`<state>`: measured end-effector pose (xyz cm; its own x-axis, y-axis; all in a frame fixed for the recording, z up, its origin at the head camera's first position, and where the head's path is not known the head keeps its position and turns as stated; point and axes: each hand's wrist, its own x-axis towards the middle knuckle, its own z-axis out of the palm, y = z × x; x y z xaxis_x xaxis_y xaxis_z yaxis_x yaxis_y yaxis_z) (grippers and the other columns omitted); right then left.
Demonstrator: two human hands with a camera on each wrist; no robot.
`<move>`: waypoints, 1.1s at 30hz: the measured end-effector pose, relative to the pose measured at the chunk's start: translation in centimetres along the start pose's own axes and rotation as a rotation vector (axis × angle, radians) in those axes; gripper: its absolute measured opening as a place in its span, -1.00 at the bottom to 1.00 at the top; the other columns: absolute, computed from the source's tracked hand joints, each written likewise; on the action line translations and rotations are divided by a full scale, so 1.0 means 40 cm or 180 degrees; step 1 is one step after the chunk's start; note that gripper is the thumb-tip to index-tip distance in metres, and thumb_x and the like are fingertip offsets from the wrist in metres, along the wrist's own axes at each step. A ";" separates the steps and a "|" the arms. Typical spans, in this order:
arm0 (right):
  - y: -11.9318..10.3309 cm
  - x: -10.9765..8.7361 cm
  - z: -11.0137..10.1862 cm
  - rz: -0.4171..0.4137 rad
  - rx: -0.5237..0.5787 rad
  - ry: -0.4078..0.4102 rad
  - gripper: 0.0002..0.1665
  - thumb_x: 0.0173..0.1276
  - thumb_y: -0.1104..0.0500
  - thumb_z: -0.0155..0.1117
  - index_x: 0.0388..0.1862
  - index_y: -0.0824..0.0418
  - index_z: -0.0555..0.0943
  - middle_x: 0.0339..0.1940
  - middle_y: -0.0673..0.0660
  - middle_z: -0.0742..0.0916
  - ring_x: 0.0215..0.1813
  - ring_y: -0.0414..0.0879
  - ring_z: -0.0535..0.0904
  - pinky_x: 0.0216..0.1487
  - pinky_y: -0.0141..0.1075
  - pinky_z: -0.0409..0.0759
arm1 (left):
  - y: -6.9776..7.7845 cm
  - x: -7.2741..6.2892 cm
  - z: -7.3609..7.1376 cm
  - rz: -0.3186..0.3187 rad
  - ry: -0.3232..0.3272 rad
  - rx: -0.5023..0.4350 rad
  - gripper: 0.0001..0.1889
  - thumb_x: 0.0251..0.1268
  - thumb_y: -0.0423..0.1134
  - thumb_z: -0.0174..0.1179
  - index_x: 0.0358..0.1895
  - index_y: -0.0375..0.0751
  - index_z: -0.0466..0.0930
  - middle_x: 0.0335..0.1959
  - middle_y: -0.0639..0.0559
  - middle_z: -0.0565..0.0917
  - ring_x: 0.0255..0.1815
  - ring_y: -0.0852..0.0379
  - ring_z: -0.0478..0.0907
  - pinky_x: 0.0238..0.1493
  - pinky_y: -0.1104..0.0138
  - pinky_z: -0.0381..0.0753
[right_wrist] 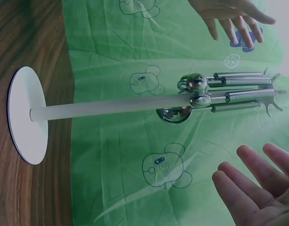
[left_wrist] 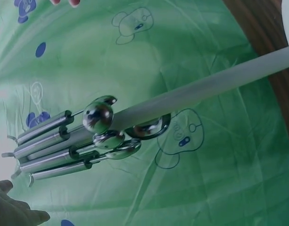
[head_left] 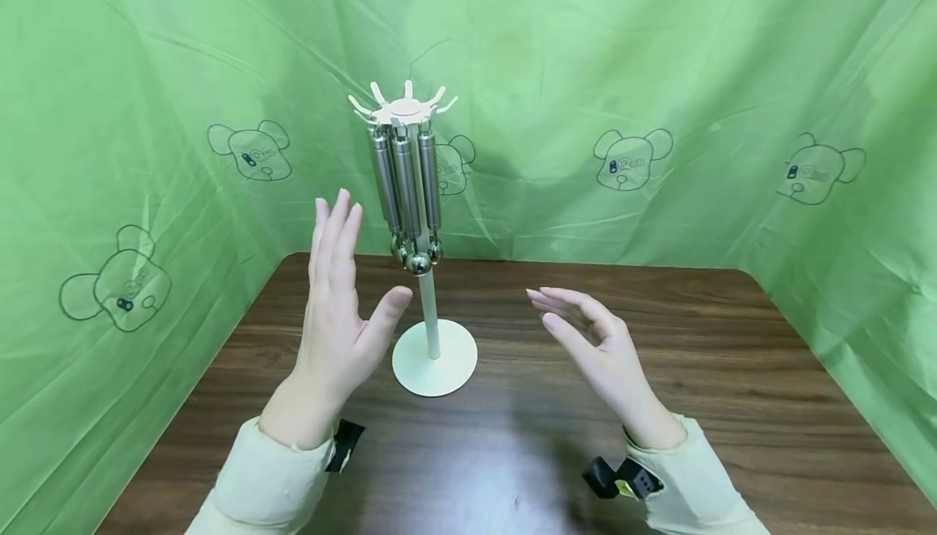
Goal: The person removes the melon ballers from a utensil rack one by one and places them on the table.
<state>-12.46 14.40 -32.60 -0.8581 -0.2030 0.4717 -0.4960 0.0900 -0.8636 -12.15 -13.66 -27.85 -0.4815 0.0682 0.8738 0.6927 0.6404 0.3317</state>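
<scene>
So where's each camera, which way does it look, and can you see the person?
Head: worn on the head, looking forward and down at the white stand and metal utensils; left hand, right hand and sleeves show.
Left wrist: worn there, facing the stand, shown sideways; part of the left hand at lower left, a bit of the right hand on top.
Right wrist: worn there, facing the stand, sideways too; right hand at lower right, left hand on top.
Head and right wrist both show the whole base and both hands.

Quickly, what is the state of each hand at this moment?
Left hand: open, holding nothing.
Right hand: open, holding nothing.
</scene>
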 end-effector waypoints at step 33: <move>-0.038 0.114 0.049 0.0151 -0.0411 -0.0370 -0.71 0.42 0.13 0.27 0.09 0.11 0.65 0.03 0.03 0.77 0.00 -0.22 0.71 0.05 -0.35 0.63 | -0.052 0.293 -0.019 0.0795 0.0082 0.0047 -0.44 0.58 0.00 -0.18 0.33 -0.40 0.41 0.37 -0.25 0.47 0.58 -0.12 0.14 0.59 0.18 -0.02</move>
<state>-15.35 11.44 -29.51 -0.8634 -0.3063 0.4008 -0.4748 0.2251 -0.8508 -18.83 -14.77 -18.02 -0.2824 0.2065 0.9368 0.7804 0.6173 0.0992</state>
